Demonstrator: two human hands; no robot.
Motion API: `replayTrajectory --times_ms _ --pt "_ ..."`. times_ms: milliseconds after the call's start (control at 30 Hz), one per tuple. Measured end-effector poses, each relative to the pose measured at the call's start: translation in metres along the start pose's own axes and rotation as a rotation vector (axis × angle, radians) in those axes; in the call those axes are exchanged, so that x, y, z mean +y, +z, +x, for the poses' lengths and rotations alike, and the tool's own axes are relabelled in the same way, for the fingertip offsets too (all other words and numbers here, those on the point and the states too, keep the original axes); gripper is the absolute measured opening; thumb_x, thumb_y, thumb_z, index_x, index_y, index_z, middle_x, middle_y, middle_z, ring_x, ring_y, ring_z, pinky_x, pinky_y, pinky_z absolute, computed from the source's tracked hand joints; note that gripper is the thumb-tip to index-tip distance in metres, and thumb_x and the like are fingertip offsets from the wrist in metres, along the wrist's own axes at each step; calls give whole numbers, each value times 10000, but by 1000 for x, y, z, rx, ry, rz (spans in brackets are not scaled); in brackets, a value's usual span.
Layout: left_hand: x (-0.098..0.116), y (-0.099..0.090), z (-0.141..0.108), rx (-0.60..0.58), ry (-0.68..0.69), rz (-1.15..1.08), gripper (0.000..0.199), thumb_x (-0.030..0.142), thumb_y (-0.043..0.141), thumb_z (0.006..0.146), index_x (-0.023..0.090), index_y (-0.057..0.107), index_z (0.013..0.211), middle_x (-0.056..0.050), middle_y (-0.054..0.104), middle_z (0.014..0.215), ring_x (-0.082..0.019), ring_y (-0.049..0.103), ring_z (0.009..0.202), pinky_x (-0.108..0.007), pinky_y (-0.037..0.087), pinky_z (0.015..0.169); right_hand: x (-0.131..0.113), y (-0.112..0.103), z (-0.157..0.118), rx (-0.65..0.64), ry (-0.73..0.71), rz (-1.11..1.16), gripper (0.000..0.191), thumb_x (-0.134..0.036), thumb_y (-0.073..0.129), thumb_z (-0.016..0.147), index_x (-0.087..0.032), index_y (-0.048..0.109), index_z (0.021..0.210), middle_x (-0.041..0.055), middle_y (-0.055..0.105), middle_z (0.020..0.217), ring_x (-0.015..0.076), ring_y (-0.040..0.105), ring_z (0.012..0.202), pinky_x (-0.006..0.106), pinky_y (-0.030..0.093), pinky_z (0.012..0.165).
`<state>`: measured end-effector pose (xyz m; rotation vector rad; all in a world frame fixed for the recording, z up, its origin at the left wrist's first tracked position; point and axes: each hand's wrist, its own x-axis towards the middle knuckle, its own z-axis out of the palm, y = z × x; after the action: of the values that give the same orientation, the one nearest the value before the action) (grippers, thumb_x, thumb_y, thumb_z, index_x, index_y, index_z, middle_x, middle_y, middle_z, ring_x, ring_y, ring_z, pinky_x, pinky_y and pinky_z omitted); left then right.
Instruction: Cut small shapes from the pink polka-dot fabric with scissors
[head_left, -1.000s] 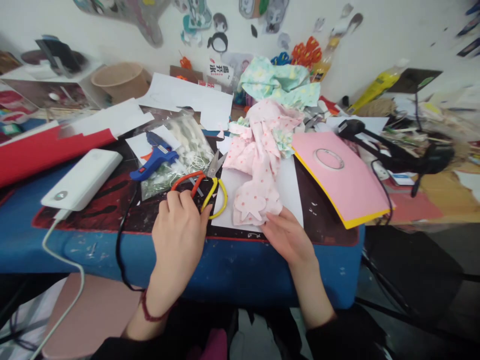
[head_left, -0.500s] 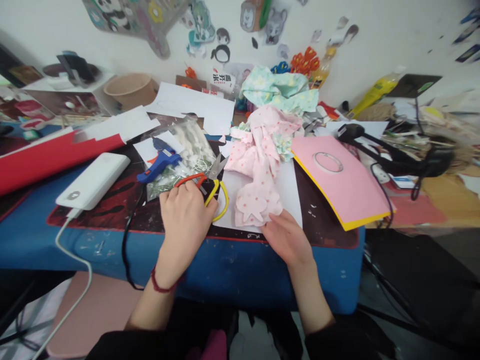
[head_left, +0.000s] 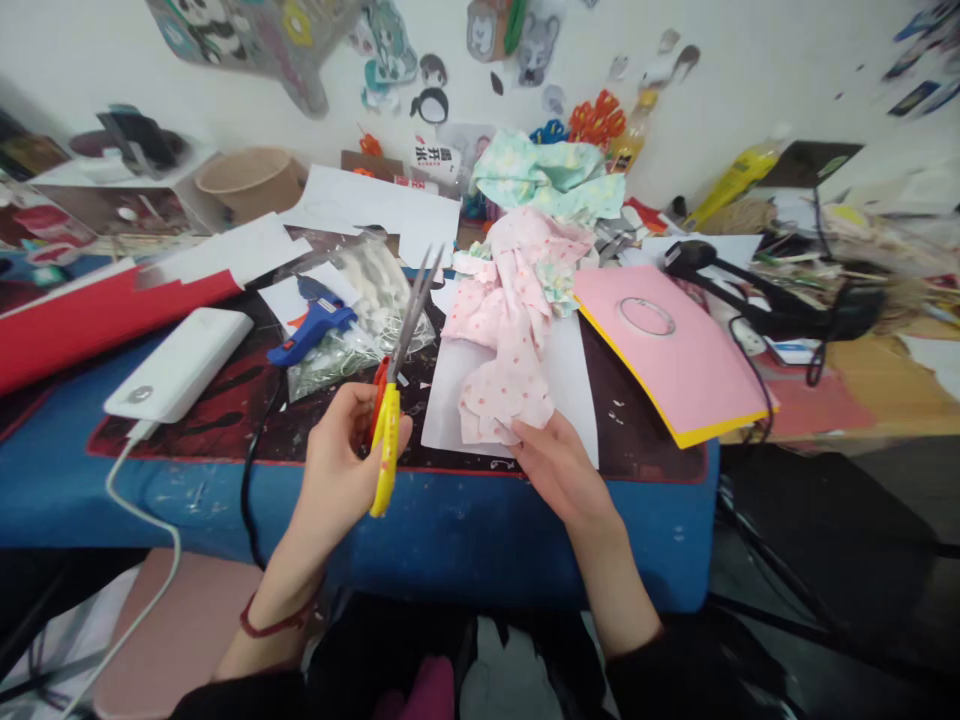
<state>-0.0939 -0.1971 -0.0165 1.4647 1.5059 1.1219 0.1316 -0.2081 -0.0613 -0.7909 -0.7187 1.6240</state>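
While the bare left hand [head_left: 337, 462] curls closed around red-and-yellow-handled metal scissors [head_left: 390, 395], blades slightly parted and pointing away, the bare right hand [head_left: 564, 468] pinches the near edge of pink, red-dotted cloth [head_left: 504, 388], laid over a white paper sheet [head_left: 576, 400]. Beyond: blue glue gun [head_left: 319, 322]; farther, mint-green floral cloth [head_left: 544, 172].
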Motion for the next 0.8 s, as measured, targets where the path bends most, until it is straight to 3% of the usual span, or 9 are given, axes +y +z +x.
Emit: replayTrajectory --times_ms 100,233,433,667,800 --pt "1 14 0 -31 -30 -118 217 344 651 849 219 480 804 23 579 680 -106 510 536 -261 412 517 3 0 0 28 -6 -25 545 -280 712 894 -346 578 1418 21 658 1417 270 559 1389 504 495 1157" --pt "-3 28 1 -61 -20 -202 303 393 678 861 230 424 834 -12 688 819 -106 561 547 -249 389 478 5 -2 -1 16 -22 -37 558 -273 704 897 -359 563 1430 14 660 1414 267 535 1414 510 485 1169" --pt "-2 41 14 -94 16 12 310 425 723 850 230 494 925 -34 742 978 -124 625 643 -265 472 584 4 -3 1 15 -22 -28 519 -255 718 883 -360 608 1379 2 654 1425 268 564 1387 502 488 1167" --pt "-2 42 30 -16 152 127 199 402 664 895 236 564 943 1 693 842 -135 606 660 -271 445 610 15 9 2 181 -145 -79 526 -223 797 804 -306 647 1301 31 692 1369 257 621 1320 487 432 1211" --pt "-6 41 32 -32 104 179 234 453 626 916 237 544 949 2 669 808 -159 602 709 -291 431 662 18 13 3 195 -176 -73 546 -198 795 801 -289 641 1316 41 695 1362 248 616 1323 462 432 1208"
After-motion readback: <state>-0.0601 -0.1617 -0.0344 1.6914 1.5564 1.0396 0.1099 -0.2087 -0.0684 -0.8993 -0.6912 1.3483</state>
